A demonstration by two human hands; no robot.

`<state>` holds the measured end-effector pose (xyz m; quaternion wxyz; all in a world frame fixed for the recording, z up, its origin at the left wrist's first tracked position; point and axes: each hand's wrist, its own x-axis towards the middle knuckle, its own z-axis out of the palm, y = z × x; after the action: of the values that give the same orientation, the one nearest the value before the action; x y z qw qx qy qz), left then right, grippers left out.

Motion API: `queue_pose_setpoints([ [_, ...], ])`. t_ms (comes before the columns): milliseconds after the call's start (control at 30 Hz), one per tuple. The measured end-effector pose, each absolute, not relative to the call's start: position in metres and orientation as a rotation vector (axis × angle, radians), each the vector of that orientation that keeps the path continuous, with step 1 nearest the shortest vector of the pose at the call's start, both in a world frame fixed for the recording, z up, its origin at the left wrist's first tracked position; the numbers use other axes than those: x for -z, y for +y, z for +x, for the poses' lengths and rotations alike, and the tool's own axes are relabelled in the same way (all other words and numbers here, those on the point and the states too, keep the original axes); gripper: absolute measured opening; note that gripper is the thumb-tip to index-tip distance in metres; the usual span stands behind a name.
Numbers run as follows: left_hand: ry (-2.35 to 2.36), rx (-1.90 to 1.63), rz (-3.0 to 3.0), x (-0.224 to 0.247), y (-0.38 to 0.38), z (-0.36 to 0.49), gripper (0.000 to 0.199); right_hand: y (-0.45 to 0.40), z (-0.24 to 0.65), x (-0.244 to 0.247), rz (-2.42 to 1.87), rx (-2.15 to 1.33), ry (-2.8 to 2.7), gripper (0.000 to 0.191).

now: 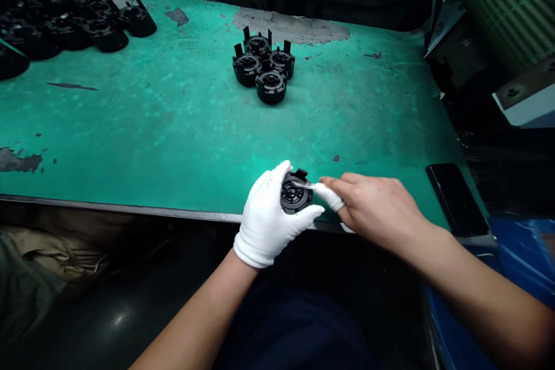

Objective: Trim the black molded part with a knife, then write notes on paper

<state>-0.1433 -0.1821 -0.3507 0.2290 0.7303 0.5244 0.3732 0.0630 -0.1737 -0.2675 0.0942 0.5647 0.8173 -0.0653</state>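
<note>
In a white glove, my left hand (266,214) grips a round black plastic part (296,193) by its side, above the front edge of the green bench. The part's ringed face is turned up toward me, and a small tab stands at its far rim. My right hand (368,199) is bare apart from a white cover on its thumb. Its fingers pinch a thin, light-coloured blade-like tool (306,185), whose tip reaches onto the part's upper face. The handle end is hidden in the fingers, so its exact kind is unclear.
Several similar black parts (271,87) stand clustered at mid-bench. More black parts (104,29) crowd the far left. A black phone (457,199) lies at the right edge of the green bench (173,144). Machinery with a green ribbed belt (511,6) rises at upper right.
</note>
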Motion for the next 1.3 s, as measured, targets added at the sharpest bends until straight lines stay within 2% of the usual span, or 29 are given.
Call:
queue_pose_setpoints([
  [100,1.449,-1.041,2.020,0.350,-0.182,-0.143,0.094,-0.170,0.065,0.271,1.740,0.233,2.423,0.035],
  [333,1.437,-1.047,2.021,0.352,-0.182,-0.144,0.099,-0.191,0.068,0.281,1.867,0.899,2.389,0.021],
  [433,1.449,-1.042,2.005,0.352,-0.182,-0.144,0.100,-0.202,0.063,0.288,1.866,1.056,2.370,0.020],
  [633,1.442,-1.026,1.993,0.351,-0.181,-0.143,0.100,-0.204,0.059,0.298,1.839,1.065,2.406,0.023],
  [900,1.414,-0.969,2.007,0.348,-0.179,-0.145,0.097,-0.190,0.065,0.287,1.620,1.182,2.449,0.027],
  [1300,1.393,-0.989,2.031,0.349,-0.179,-0.145,0.096,-0.179,0.066,0.260,1.542,0.741,2.423,0.023],
])
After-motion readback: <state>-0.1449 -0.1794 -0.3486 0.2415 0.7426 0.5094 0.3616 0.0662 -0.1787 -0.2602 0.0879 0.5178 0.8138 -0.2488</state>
